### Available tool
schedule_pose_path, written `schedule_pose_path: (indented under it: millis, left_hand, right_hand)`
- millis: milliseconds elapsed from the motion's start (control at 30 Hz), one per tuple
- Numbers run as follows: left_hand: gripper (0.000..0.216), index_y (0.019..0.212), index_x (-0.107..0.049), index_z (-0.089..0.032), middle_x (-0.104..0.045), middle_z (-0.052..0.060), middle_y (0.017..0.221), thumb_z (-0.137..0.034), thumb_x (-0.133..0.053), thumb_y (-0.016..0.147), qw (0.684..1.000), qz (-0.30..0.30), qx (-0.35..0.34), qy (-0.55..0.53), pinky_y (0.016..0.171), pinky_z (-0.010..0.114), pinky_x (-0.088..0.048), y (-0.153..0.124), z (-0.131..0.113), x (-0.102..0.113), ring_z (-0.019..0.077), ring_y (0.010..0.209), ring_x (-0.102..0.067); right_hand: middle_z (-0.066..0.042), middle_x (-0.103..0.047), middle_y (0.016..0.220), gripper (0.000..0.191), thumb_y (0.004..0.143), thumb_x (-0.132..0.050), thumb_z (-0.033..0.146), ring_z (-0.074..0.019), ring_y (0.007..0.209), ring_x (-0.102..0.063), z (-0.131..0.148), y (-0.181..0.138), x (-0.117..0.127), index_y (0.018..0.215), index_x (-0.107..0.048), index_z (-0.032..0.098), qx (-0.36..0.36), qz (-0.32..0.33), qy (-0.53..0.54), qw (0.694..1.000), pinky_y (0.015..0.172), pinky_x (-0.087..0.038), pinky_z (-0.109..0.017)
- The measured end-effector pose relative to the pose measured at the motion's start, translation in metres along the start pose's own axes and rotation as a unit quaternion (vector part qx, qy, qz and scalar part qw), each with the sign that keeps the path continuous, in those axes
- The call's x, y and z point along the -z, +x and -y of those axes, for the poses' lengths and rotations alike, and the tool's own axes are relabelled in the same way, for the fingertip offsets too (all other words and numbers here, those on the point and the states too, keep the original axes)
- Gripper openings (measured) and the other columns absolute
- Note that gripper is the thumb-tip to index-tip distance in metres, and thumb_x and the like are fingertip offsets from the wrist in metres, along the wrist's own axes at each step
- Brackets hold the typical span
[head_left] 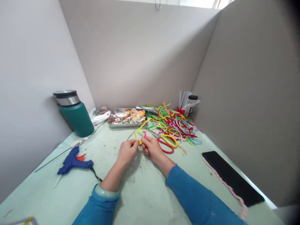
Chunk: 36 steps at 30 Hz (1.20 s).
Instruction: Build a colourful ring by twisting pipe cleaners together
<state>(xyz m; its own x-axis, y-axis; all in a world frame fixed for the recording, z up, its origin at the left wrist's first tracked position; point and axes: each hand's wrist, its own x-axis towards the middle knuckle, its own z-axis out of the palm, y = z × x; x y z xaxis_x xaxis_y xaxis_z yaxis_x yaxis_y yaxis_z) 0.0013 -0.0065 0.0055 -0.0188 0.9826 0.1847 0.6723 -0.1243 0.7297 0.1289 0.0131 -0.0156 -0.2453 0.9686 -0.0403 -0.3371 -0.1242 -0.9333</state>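
Observation:
Both hands meet over the middle of the table. My left hand (128, 151) pinches a yellow pipe cleaner (139, 128), whose free length curves up and away toward the back. My right hand (152, 148) is closed beside it, fingertips together at the yellow pipe cleaner's lower end, with a short pink piece (144, 134) standing up from the fingers. How the pink and yellow pieces join is hidden by the fingers. Just right of my right hand lie scissors (161, 137) with one red and one yellow handle loop, their blades toward the back left.
A heap of coloured pipe cleaners (173, 120) lies behind the scissors. Left of it stands a metal tray (124, 125) of small cut pieces. A blue glue gun (73, 162) and green bottle (78, 120) are at left. A black phone (234, 178) lies at right.

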Motion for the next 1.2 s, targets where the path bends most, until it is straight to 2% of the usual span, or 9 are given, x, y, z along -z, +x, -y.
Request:
schedule_pose_path:
  millis: [167,333,400,500,667,933,1000,1100,1200]
  left_hand:
    - [0.041,0.052,-0.055,-0.016,-0.048,-0.003,0.044,-0.042,-0.04,0.08,1.0,-0.008,0.005,0.017,0.05,0.022,-0.027,0.0,-0.001,0.0,0.0099,0.046,-0.042]
    - [0.031,0.067,-0.059,-0.016,-0.06,-0.002,0.06,-0.045,-0.052,0.075,0.995,-0.096,-0.013,-0.003,0.054,0.021,-0.034,0.002,0.003,-0.001,0.0096,0.052,-0.049]
    - [0.027,0.073,-0.06,-0.017,-0.063,-0.002,0.067,-0.043,-0.055,0.074,0.994,-0.106,-0.027,-0.019,0.055,0.02,-0.036,0.002,0.004,-0.002,0.0086,0.051,-0.05]
    - [0.022,0.074,-0.065,-0.017,-0.065,-0.001,0.07,-0.036,-0.054,0.077,0.994,-0.097,-0.057,-0.01,0.057,0.021,-0.037,0.002,0.004,-0.002,0.0087,0.053,-0.05]
    - [0.024,0.086,-0.07,-0.019,-0.067,0.003,0.083,-0.03,-0.049,0.083,0.988,-0.046,-0.144,0.008,0.066,0.021,-0.041,0.0,0.004,-0.002,0.0117,0.071,-0.058]
    - [0.026,0.083,-0.07,-0.02,-0.066,0.006,0.082,-0.026,-0.046,0.085,0.976,-0.013,-0.192,0.102,0.069,0.023,-0.041,-0.003,0.001,-0.003,0.0134,0.074,-0.059]
    - [0.026,0.081,-0.069,-0.018,-0.066,0.005,0.08,-0.026,-0.045,0.086,0.977,-0.042,-0.196,0.071,0.068,0.023,-0.041,-0.004,-0.002,0.0,0.0133,0.072,-0.058]
    - [0.028,0.082,-0.068,-0.016,-0.067,0.005,0.079,-0.033,-0.045,0.086,0.978,-0.136,-0.152,-0.048,0.065,0.021,-0.042,-0.003,-0.006,0.011,0.0127,0.069,-0.057]
    - [0.034,0.089,-0.068,-0.015,-0.062,0.001,0.065,-0.041,-0.047,0.083,0.96,-0.229,-0.071,-0.146,0.058,0.02,-0.041,0.0,-0.006,0.022,0.0118,0.06,-0.054]
  right_hand:
    - [0.007,-0.048,0.049,0.032,0.07,-0.066,0.041,-0.0023,0.032,-0.034,-0.002,0.001,0.0,0.063,-0.046,0.017,0.017,-0.003,-0.008,1.0,0.032,-0.023,-0.016]
    - [0.006,-0.05,0.049,0.033,0.07,-0.065,0.044,-0.0023,0.031,-0.035,-0.002,0.0,0.001,0.063,-0.048,0.016,0.013,-0.005,-0.007,1.0,0.032,-0.023,-0.017]
    - [0.005,-0.051,0.049,0.033,0.071,-0.065,0.044,-0.0022,0.031,-0.035,-0.003,0.0,0.002,0.063,-0.05,0.016,0.018,-0.002,-0.011,1.0,0.032,-0.023,-0.017]
    - [0.004,-0.054,0.053,0.031,0.072,-0.064,0.043,-0.0021,0.032,-0.036,-0.004,0.002,0.004,0.065,-0.052,0.015,0.026,-0.001,-0.008,1.0,0.033,-0.024,-0.017]
    - [0.005,-0.052,0.054,0.032,0.072,-0.063,0.045,-0.003,0.036,-0.037,-0.005,0.004,0.005,0.066,-0.05,0.016,0.054,-0.014,0.012,0.998,0.035,-0.025,-0.017]
    - [0.007,-0.041,0.05,0.029,0.077,-0.058,0.043,-0.0065,0.042,-0.036,0.0,0.002,0.006,0.065,-0.05,0.018,0.166,-0.025,-0.136,0.976,0.04,-0.027,-0.019]
    - [0.007,-0.043,0.052,0.026,0.079,-0.054,0.044,-0.007,0.043,-0.036,0.002,0.001,0.006,0.077,-0.055,0.019,0.174,-0.022,-0.131,0.976,0.04,-0.028,-0.019]
    - [0.006,-0.048,0.058,0.032,0.082,-0.049,0.048,-0.0074,0.042,-0.038,0.004,-0.001,0.004,0.098,-0.055,0.02,0.176,-0.034,-0.111,0.978,0.04,-0.029,-0.019]
    - [0.005,-0.049,0.058,0.034,0.082,-0.048,0.05,-0.0072,0.042,-0.039,0.003,-0.002,0.003,0.093,-0.057,0.019,0.166,-0.036,-0.122,0.978,0.039,-0.028,-0.019]
